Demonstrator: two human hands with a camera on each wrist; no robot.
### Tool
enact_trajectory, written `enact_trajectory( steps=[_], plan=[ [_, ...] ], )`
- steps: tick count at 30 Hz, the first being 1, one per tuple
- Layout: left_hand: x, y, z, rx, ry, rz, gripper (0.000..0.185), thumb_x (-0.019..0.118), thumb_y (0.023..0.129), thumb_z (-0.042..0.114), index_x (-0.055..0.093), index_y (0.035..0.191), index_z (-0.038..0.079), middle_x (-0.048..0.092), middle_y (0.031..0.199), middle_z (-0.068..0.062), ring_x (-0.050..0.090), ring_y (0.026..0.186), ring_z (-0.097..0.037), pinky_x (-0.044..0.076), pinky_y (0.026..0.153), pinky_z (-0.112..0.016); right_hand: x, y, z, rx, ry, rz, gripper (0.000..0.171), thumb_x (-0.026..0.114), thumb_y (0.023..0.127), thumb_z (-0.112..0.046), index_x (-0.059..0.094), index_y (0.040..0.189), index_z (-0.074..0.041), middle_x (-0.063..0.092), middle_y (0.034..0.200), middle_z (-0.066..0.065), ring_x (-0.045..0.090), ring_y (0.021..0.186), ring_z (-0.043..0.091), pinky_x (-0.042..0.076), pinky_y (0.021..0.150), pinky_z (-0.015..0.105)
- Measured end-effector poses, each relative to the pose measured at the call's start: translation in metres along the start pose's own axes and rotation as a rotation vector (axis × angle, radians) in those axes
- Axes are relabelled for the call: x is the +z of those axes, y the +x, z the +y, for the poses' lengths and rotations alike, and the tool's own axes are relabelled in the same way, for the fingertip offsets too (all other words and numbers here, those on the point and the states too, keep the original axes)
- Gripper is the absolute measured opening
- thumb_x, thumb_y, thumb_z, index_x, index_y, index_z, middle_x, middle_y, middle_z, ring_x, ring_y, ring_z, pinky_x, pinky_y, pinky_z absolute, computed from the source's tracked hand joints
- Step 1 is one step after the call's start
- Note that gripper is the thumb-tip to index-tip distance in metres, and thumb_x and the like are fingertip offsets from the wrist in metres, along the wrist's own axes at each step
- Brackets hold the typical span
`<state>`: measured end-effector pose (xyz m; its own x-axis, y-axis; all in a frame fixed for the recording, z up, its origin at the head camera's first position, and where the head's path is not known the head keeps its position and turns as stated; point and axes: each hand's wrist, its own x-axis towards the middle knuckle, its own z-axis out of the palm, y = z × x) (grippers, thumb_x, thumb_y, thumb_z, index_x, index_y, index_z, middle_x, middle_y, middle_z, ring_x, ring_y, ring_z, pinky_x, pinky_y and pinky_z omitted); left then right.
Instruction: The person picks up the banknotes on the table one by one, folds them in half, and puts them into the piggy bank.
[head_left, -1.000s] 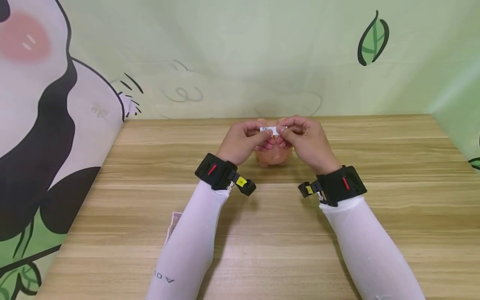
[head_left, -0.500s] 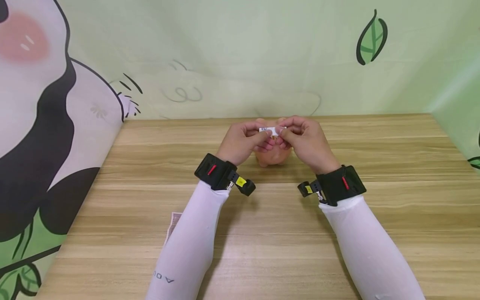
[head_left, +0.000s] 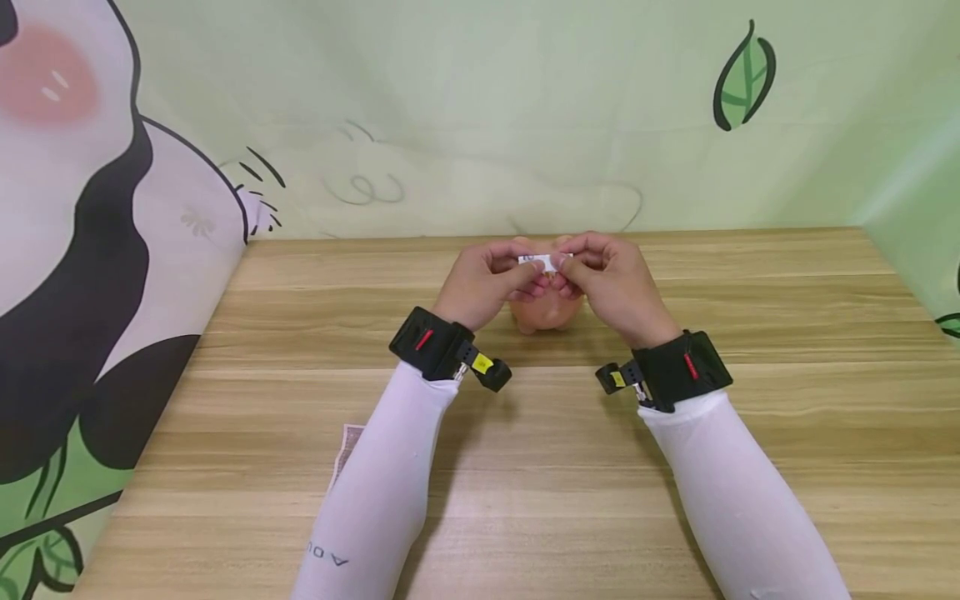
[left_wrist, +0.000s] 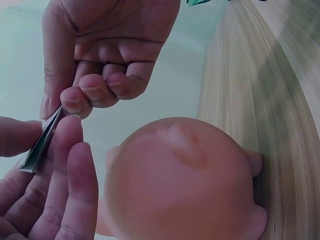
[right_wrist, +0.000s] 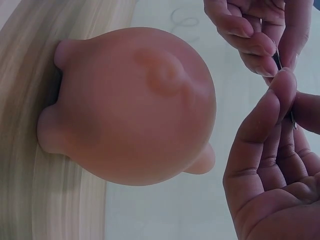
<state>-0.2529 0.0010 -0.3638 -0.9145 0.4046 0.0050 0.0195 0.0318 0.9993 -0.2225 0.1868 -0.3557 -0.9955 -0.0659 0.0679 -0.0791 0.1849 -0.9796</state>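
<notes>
A narrow folded banknote (head_left: 528, 258), whitish with blue print at its left end, is stretched between both hands above a pink piggy bank (head_left: 547, 315). My left hand (head_left: 480, 282) pinches its left end between thumb and fingers. Its right end is pinched by my right hand (head_left: 621, 285). Seen from the left wrist, the banknote (left_wrist: 36, 152) shows layered folds, slightly parted. The round piggy bank (right_wrist: 135, 105) stands on its feet with its curly tail toward me; the hands hide much of its top in the head view.
A printed paper note (head_left: 348, 442) lies on the wooden table (head_left: 787, 375), partly under the left sleeve (head_left: 382, 492). Behind the table hangs a pale green cloth backdrop (head_left: 480, 117) with a panda and leaf print.
</notes>
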Motion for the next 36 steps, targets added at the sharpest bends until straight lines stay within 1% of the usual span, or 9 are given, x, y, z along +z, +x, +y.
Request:
enact_trajectory(
  steps=[6, 12, 23, 31, 36],
  plan=[
    [-0.0009, 0.0000, 0.0001, -0.003, 0.011, 0.008, 0.017, 0.066, 0.101, 0.007, 0.073, 0.113, -0.002, 0.079, 0.095, -0.017, 0.076, 0.076, -0.014, 0.065, 0.074, -0.031, 0.0006, -0.0002, -0.0004, -0.005, -0.009, -0.007, 0.023, 0.064, 0.103, -0.009, 0.066, 0.118, 0.008, 0.072, 0.075, -0.008, 0.067, 0.068, 0.007, 0.059, 0.065, 0.022],
    [-0.0008, -0.0001, 0.0003, -0.004, 0.009, 0.012, 0.017, 0.065, 0.101, 0.007, 0.073, 0.112, -0.002, 0.079, 0.091, -0.015, 0.076, 0.076, -0.014, 0.065, 0.073, -0.031, 0.0007, -0.0005, -0.0006, -0.004, -0.014, -0.011, 0.024, 0.064, 0.103, -0.010, 0.066, 0.119, 0.008, 0.073, 0.077, -0.008, 0.067, 0.068, 0.007, 0.060, 0.066, 0.022],
    [-0.0007, -0.0003, 0.0016, -0.002, 0.008, 0.017, 0.016, 0.064, 0.102, 0.007, 0.072, 0.111, -0.003, 0.078, 0.084, -0.011, 0.075, 0.073, -0.013, 0.065, 0.072, -0.030, 0.0024, -0.0005, -0.0030, 0.006, -0.026, 0.006, 0.025, 0.065, 0.103, -0.011, 0.066, 0.120, 0.008, 0.072, 0.074, -0.008, 0.066, 0.067, 0.007, 0.059, 0.065, 0.021],
    [0.0012, -0.0007, 0.0030, 0.020, 0.008, 0.020, 0.016, 0.062, 0.103, 0.006, 0.070, 0.112, -0.005, 0.079, 0.085, -0.014, 0.075, 0.072, -0.013, 0.065, 0.072, -0.031, 0.0036, -0.0007, -0.0039, -0.001, -0.054, 0.031, 0.025, 0.065, 0.103, -0.012, 0.066, 0.119, 0.007, 0.071, 0.071, -0.009, 0.065, 0.066, 0.007, 0.058, 0.064, 0.021],
    [0.0017, -0.0015, 0.0035, 0.027, 0.017, 0.026, 0.013, 0.063, 0.102, 0.005, 0.070, 0.108, -0.004, 0.078, 0.083, -0.014, 0.074, 0.071, -0.013, 0.065, 0.070, -0.030, 0.0048, -0.0011, -0.0034, 0.003, -0.055, 0.035, 0.021, 0.064, 0.103, -0.012, 0.066, 0.116, 0.006, 0.069, 0.072, -0.007, 0.064, 0.068, 0.008, 0.057, 0.063, 0.021]
  ],
)
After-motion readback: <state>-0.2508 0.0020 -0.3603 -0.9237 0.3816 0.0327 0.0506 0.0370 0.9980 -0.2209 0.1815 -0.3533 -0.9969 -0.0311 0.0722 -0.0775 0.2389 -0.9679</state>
